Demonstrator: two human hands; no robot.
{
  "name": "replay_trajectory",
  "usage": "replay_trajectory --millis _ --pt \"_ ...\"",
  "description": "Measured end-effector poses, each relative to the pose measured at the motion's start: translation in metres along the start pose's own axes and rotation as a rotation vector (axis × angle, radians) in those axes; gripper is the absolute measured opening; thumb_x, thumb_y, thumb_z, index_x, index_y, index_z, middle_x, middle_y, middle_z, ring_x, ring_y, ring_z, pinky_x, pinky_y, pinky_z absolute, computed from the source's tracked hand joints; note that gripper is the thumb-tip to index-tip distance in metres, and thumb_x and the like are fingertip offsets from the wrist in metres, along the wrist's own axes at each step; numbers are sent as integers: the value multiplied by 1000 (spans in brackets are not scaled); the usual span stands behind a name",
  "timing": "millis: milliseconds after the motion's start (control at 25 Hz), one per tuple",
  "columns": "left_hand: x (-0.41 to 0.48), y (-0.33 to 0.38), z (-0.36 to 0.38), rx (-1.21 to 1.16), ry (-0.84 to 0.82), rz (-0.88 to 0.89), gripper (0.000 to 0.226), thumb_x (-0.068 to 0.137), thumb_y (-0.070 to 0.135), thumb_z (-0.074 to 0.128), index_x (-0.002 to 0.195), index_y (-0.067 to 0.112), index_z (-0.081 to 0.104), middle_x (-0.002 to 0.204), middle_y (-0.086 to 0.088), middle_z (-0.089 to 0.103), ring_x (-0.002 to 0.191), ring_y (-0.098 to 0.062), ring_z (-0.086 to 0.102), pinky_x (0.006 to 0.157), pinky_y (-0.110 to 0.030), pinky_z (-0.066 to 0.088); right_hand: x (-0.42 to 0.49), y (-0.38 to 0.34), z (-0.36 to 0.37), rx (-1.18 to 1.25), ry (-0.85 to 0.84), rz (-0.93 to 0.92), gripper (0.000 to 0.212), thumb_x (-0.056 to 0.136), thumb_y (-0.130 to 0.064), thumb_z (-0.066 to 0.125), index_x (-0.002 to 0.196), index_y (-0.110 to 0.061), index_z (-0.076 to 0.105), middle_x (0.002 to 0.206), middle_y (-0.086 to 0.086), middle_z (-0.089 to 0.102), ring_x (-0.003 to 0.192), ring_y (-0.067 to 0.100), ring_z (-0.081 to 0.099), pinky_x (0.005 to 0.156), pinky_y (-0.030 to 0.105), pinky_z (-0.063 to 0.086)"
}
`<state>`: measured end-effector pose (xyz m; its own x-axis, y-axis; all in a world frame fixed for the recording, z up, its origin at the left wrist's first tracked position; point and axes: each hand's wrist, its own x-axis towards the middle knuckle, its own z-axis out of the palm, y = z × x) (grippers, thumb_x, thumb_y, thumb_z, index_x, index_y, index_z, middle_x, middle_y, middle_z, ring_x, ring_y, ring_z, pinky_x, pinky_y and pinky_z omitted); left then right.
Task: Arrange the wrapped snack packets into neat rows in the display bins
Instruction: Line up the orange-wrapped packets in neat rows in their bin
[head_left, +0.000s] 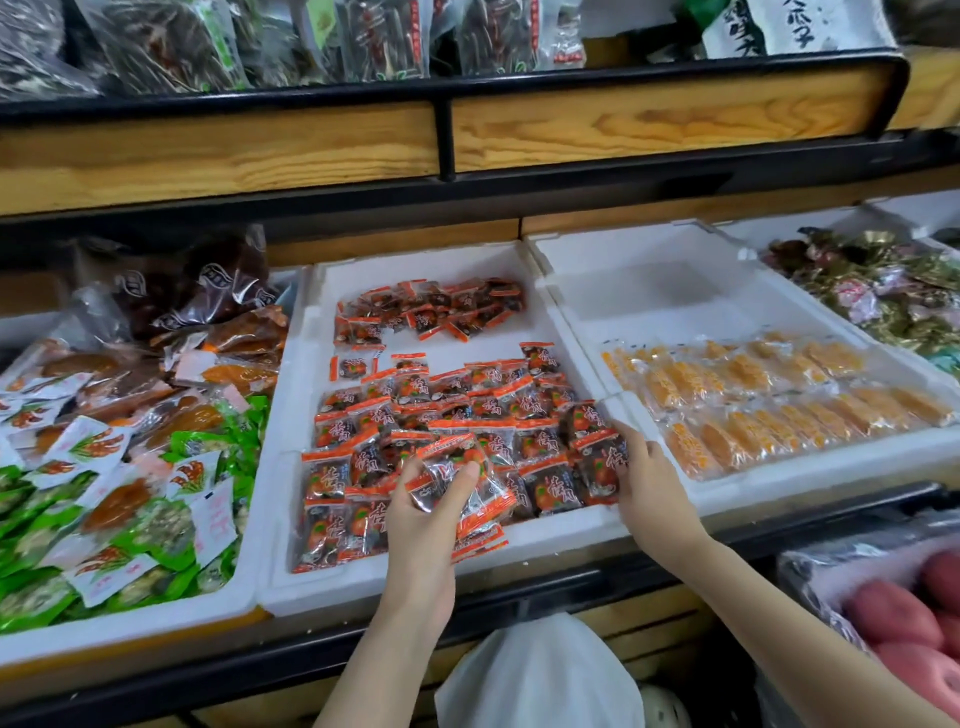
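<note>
Many small orange-and-dark wrapped snack packets (447, 405) lie in the middle white foam bin (301, 374), roughly in rows at the front and in a loose heap at the back (431, 309). My left hand (426, 512) grips a stack of these packets (467, 493) over the bin's front. My right hand (647, 478) is at the bin's right wall, its fingers curled on the packets at the row's right end (597, 441).
The left bin (130, 623) holds green, white and brown packets. The right foam bin (649, 291) holds yellow-orange packets in rows. A further bin (883, 291) has foil-wrapped sweets. A wooden shelf (311, 150) overhangs. Below hang a white bag (540, 675) and bagged red fruit (893, 613).
</note>
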<state>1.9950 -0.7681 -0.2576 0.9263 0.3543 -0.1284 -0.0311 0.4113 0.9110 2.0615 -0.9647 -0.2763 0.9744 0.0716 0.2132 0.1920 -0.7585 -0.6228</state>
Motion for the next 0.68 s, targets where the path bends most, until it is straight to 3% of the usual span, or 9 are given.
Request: replay_trajectory --millis 200,320,480,600,680 --pt "-5 -2 -2 -10 -24 -17 89 44 53 87 123 42 47 142 2 45 130 -24 45 109 -52 35 13 8 3 -110 -113 -6 51 99 -15 41 145 -10 23 135 14 38 123 27 38 100 35 35" --pt "-6 -1 1 -8 -25 -30 89 35 56 87 114 42 49 140 2 48 127 -26 49 107 -52 38 24 11 -3 -197 -203 -60 50 100 -16 36 147 -13 19 136 17 36 125 29 34 102 34 30" --pt "-8 -3 2 -6 -32 -33 101 25 63 89 117 43 52 138 0 52 124 -28 51 105 -52 41 23 6 -10 -379 -298 -111 53 101 -18 31 149 -9 11 143 16 26 131 31 26 108 35 24" --pt "-7 -6 -2 -16 -60 -41 111 21 65 89 124 41 53 137 -1 53 123 -29 53 104 -52 42 14 0 -8 -671 -231 -167 55 99 -13 26 149 -4 4 153 17 9 137 32 19 112 34 19" --pt "-6 -8 -4 -26 -71 -48 112 22 65 89 125 41 53 137 -2 53 123 -30 53 103 -53 43 9 -2 -7 -678 -164 -198 60 97 -6 28 149 -5 0 157 12 -7 141 28 11 114 31 17"
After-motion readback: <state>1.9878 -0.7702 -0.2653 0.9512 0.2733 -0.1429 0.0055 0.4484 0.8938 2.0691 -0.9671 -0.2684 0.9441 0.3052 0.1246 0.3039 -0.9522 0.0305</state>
